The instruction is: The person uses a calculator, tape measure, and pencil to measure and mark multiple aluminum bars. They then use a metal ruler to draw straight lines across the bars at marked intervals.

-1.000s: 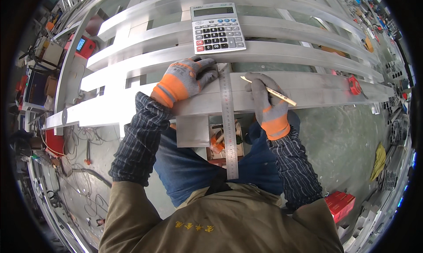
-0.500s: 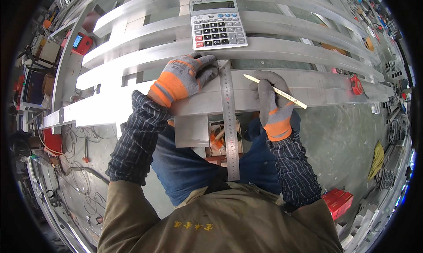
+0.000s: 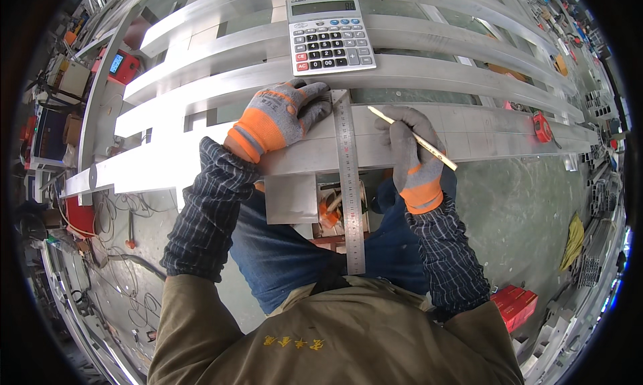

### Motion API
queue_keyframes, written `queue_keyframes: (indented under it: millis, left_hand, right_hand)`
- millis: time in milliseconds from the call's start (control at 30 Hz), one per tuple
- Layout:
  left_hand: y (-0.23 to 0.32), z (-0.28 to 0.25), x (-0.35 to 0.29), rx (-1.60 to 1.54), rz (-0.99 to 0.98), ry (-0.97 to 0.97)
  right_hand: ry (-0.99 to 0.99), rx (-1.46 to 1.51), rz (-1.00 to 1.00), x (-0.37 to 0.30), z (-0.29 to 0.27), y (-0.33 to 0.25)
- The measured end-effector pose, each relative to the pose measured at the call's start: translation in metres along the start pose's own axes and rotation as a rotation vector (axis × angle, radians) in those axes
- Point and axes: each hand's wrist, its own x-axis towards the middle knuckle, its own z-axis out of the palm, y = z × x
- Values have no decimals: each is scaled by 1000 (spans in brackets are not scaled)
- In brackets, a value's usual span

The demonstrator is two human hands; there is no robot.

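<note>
My left hand (image 3: 284, 113), in a grey and orange glove, presses down on the top end of a steel ruler (image 3: 351, 184) laid across the nearest aluminium bar (image 3: 495, 140). My right hand (image 3: 410, 150), gloved the same way, grips a pale pencil (image 3: 412, 138) with its tip close to the ruler's right edge on the bar. The ruler's lower end hangs off the bar over my lap. A grey calculator (image 3: 329, 35) lies on the bars just beyond my left hand.
Several long aluminium bars (image 3: 201, 56) run side by side across the view. A red tape measure (image 3: 542, 127) rests on the nearest bar at right. Red boxes (image 3: 516, 304) lie on the floor at right, cables (image 3: 127, 278) at left, and a short metal piece (image 3: 291, 199) hangs under the bar.
Both hands hold nearly the same pose on ruler and pencil. The view has shifted slightly, so the bars and calculator sit a little higher in the picture.
</note>
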Motion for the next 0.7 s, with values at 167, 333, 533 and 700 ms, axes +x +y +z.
queue_keyframes:
  millis: [167,333,533,700]
  left_hand:
    - [2,-3,-1,24,-19,-23]
    - [-1,0,1,28,-48,-58]
    - [1,1,4,9,-61,-65]
    - [0,1,2,-5,-59,-27]
  right_hand:
    - [16,-25,22,0,3,-1]
    - [-3,-74,-46,0,2,1]
    - [-23,-152,-90,-1,6,0]
    - [-46,-188,-94,0,9,-1]
